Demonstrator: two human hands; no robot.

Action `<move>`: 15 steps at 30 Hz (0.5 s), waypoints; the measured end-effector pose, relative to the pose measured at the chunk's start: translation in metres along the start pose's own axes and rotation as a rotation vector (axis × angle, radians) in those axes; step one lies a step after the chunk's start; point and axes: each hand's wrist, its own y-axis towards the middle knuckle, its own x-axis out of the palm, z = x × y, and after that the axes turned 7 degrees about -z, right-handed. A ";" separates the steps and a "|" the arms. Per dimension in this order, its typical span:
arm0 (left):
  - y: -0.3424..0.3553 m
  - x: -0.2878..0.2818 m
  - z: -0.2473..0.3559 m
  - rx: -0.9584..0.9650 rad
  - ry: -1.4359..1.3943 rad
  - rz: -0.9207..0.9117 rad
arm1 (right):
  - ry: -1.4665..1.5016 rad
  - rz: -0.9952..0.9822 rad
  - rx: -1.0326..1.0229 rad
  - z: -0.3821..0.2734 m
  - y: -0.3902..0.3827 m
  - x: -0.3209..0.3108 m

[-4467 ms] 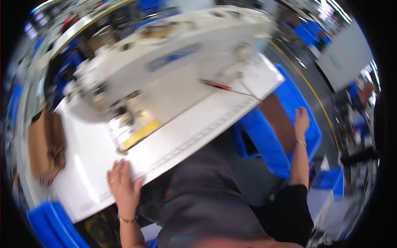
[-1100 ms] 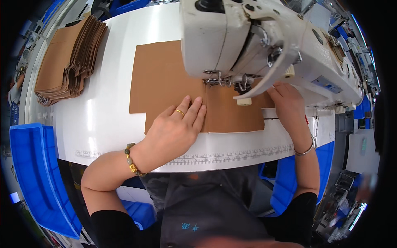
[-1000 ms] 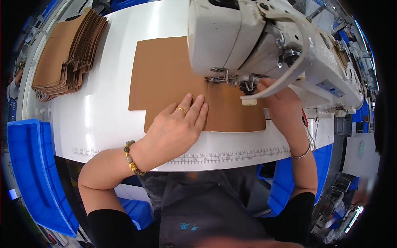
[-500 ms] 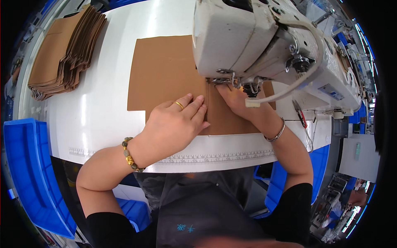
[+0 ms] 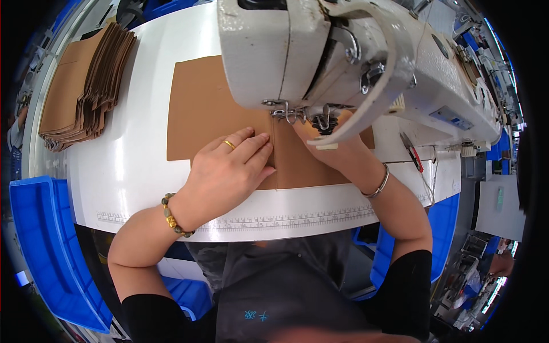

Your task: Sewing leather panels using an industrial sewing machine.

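Observation:
A brown sheet [image 5: 197, 108] with a notched left corner and a line running down it lies flat under the sewing machine head [image 5: 269, 63]. My left hand [image 5: 229, 163] rests on it left of that line, palm down with fingers stretched out. Right of the line, close by the presser foot area [image 5: 283, 114], my right hand [image 5: 337, 150] lies on the sheet. Its fingers look extended, though the machine's parts cover much of them. The needle itself cannot be made out.
A stack of folded brown pieces [image 5: 83, 86] stands at the far left of the white table [image 5: 128, 154]. Red-handled snips [image 5: 413, 153] lie at the right. A printed ruler [image 5: 269, 220] runs along the near edge. Blue bins [image 5: 54, 251] flank the table.
The view has shifted, and the machine head appears farther left. The sheet and my left hand show slightly farther left. My right hand stays beside the presser foot area.

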 end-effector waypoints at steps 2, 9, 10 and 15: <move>0.001 0.001 0.000 0.004 -0.006 0.009 | 0.078 0.003 0.011 0.007 0.000 0.011; 0.004 0.002 -0.003 0.002 -0.025 0.034 | 0.220 0.059 0.036 0.006 0.005 0.021; 0.004 0.003 -0.005 -0.003 -0.030 0.051 | 0.225 0.058 0.032 0.005 0.004 0.020; 0.011 0.005 -0.015 -0.023 -0.052 0.103 | 0.101 0.013 0.076 -0.012 0.002 0.007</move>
